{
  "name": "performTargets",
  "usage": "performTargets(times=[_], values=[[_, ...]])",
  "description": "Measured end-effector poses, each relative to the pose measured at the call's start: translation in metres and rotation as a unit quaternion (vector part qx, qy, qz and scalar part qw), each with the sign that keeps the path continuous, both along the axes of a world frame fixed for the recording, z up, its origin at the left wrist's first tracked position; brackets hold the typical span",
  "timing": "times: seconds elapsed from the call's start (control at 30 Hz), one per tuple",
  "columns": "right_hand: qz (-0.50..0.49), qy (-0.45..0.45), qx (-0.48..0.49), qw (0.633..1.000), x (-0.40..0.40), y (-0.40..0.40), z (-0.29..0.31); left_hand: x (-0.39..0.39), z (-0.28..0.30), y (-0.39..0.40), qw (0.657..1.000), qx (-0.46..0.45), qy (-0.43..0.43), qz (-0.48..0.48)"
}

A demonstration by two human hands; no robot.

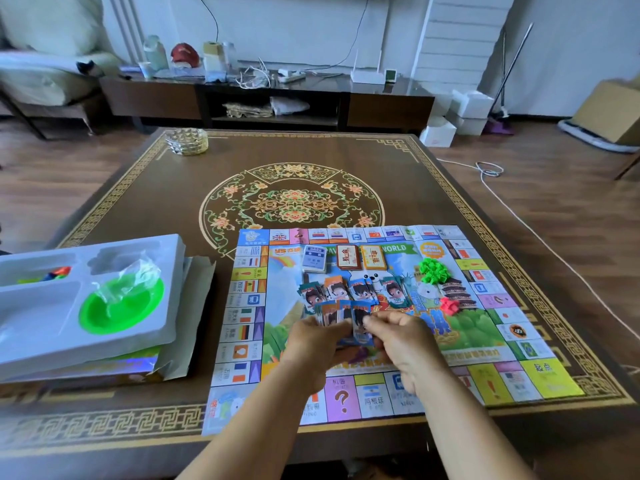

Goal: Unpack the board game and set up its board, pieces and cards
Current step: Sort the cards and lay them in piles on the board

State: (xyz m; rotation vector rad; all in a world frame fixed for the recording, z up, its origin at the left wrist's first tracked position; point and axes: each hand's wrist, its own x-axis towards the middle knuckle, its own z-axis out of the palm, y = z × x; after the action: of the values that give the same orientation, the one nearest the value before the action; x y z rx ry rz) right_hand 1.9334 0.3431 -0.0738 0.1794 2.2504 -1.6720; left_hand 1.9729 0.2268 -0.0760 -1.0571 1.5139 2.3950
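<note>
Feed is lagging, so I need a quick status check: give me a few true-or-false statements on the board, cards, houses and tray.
1. The game board lies unfolded on the table. True.
2. Both hands hold paper money. True.
3. The green houses are in the plastic tray. False: they sit piled on the board.
4. Three card decks sit near the board's far edge. True.
5. The green bowl is on the board. False: it sits in the tray.

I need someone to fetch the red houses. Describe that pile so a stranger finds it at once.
Start at the game board on the wooden table. On its right side lies a heap of green pieces; just below it sits the red pile. It is smaller than the green heap, and red.
</note>
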Motion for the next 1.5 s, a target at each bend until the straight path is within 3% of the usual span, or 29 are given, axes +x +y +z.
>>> performTargets(times=[0.23,0.5,1.0,1.1,1.23,1.5], values=[[-0.007,0.007,0.019,1.0,0.003,-0.006,0.002,0.007,0.009,-0.006,0.998,0.05,0.023,-0.027],[-0.011,-0.036,-0.033,0.999,0.001,-0.01,-0.001,0.004,-0.001,-0.011,1.0,0.012,0.025,0.008],[-0.047,-0.054,-0.041,0.997,-0.021,-0.01,-0.01,-0.012,-0.004,-0.009,0.998,0.054,0.032,0.031],[-0.045,-0.012,0.013,0.999,-0.037,-0.009,-0.005,-0.02,-0.007,-0.013,0.996,0.048,0.037,0.065],[-0.027,0.072,0.16,0.984,-0.068,-0.016,-0.008,-0.028,-0.008,-0.018,0.996,0.029,0.035,0.078],[0.02,0.096,0.367,0.925,-0.088,-0.038,-0.029,-0.035,-0.013,-0.024,0.998,0.013,0.029,0.058]])
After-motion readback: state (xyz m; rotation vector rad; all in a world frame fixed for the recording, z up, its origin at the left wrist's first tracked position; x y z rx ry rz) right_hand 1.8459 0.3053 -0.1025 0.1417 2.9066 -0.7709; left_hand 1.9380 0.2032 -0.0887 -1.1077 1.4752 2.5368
